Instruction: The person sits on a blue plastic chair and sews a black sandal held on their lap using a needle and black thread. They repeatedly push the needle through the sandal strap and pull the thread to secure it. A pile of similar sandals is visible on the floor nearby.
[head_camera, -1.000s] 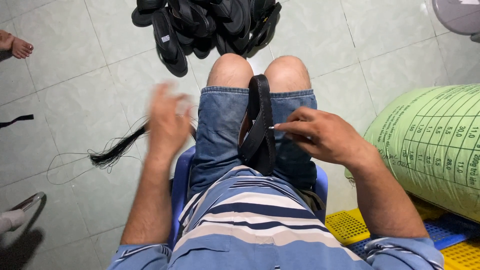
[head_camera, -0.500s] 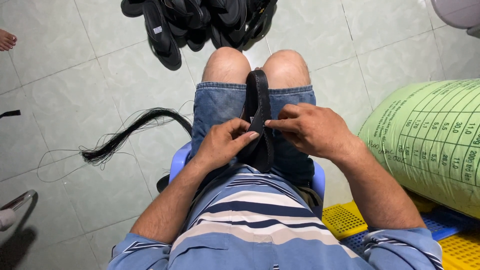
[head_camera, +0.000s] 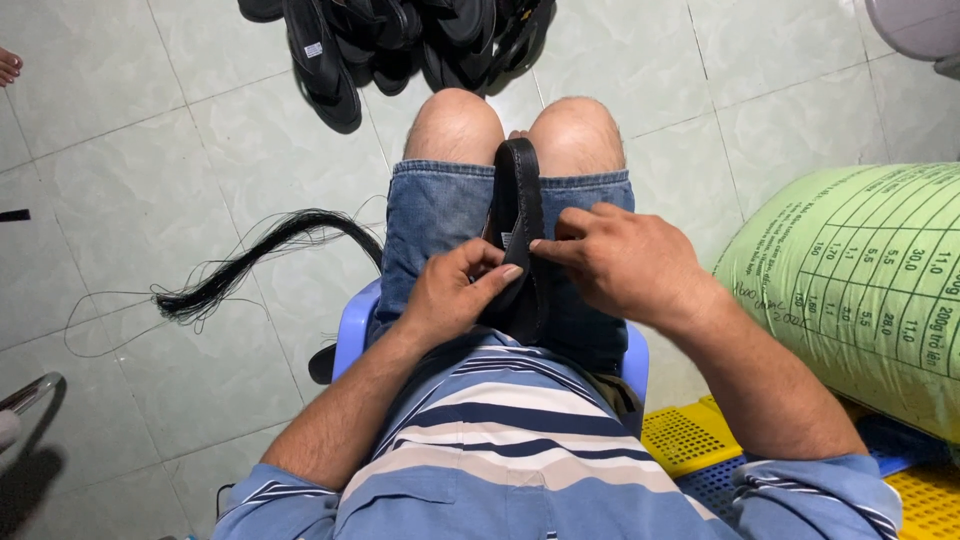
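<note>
tiled floor (head_camera: 120, 120), both hands' fingers pinching black sandal (head_camera: 517, 200) on lap, left hand (head_camera: 455, 295), right hand (head_camera: 625, 262)

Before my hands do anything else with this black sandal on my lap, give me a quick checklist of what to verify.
1. Black rubber sandal lying lengthwise on the lap between the thighs: ok.
2. Left hand grip on the sandal's side, thumb pressed on it: ok.
3. Right hand fingertips pinching at the sandal's edge: ok.
4. What the fingertips pinch, a thread or a tag: cannot tell, too small.
5. Bundle of black threads on the tiled floor at the left, apart from both hands: ok.
6. Pile of black sandals on the floor beyond the knees, clear of the lap: ok.
</note>
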